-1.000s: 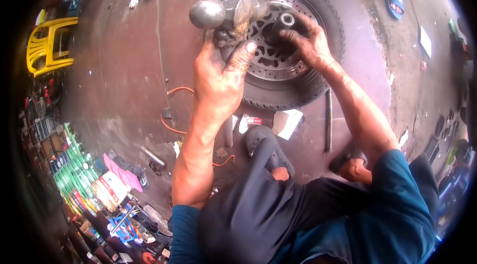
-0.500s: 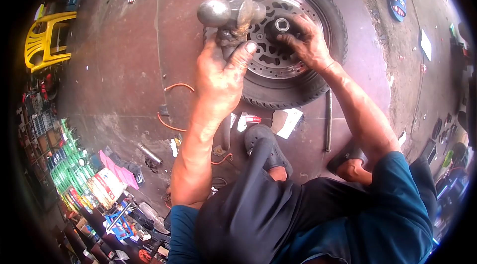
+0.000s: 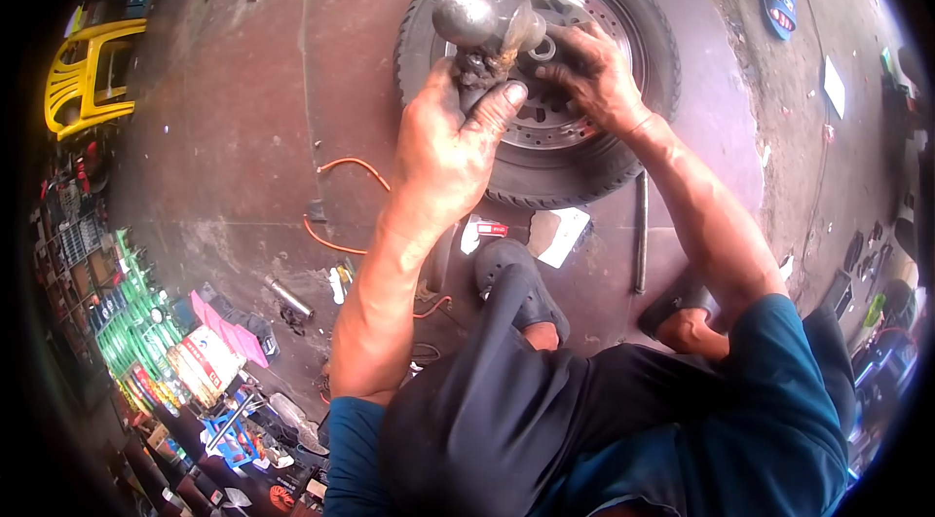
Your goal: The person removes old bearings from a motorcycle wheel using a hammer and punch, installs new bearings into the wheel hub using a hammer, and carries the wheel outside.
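Metal hammer comes closer to the round part

The hammer [image 3: 467, 18] has moved to the right compared with half a second ago, and one end of its head now appears in front of the edge of the round part [image 3: 542, 51]. If they touch, I cannot tell. The left hand [image 3: 443, 152] is closed around the hammer just below the head. The right hand [image 3: 601, 79] holds the round part between thumb and fingers, with its bright ring facing up, over the middle of the wheel [image 3: 534, 134]. The wheel lies flat on the floor [image 3: 234, 118], in front of the person's feet. In my judgement, this change brings both hands to work at one place, while the right hand keeps almost the same position.
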Tool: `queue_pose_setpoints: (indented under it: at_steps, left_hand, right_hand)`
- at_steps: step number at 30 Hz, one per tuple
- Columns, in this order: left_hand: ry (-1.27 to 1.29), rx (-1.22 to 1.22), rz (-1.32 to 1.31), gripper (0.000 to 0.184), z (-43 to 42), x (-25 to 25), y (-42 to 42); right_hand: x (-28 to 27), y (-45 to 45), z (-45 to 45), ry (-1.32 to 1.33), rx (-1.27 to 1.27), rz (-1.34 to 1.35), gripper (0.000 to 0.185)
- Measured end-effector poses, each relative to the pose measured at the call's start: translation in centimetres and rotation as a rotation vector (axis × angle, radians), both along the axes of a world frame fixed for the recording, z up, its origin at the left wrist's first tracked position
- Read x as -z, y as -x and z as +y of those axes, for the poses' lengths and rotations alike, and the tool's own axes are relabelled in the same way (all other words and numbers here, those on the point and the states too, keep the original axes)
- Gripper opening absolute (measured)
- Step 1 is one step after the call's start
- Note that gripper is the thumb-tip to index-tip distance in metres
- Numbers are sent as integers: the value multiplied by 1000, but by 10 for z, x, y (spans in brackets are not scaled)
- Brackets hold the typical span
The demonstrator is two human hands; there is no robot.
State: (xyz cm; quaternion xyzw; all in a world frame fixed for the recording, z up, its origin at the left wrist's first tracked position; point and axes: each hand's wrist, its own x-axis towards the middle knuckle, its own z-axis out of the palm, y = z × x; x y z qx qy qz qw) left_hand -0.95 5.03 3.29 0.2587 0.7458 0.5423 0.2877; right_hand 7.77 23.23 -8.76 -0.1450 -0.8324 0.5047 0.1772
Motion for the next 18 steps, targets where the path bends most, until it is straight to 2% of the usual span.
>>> queue_pose_setpoints:
  at_steps: [4, 7, 10, 13, 16, 17, 18]
  left_hand:
    - [51, 9, 41, 35, 2, -3, 1]
    - [105, 25, 91, 36, 4, 0, 2]
    - [187, 46, 116, 34, 5, 5, 3]
    - [-22, -63, 256, 29, 13, -22, 14]
    - [-32, -167, 178, 25, 20, -103, 19]
    - [-173, -141, 178, 24, 22, -109, 20]
    - [-166, -78, 432, 26, 19, -87, 22]
  right_hand:
    - [6, 2, -3, 66, -3, 46, 40]
    - [2, 0, -2, -145, 26, 41, 40]
    - [3, -5, -2, -224, 53, -3, 43]
    - [10, -4, 2, -243, 34, 11, 44]
    - [10, -5, 2, -203, 19, 44, 44]
    - [9, -5, 3, -206, 22, 24, 43]
    - [5, -8, 1, -204, 19, 4, 42]
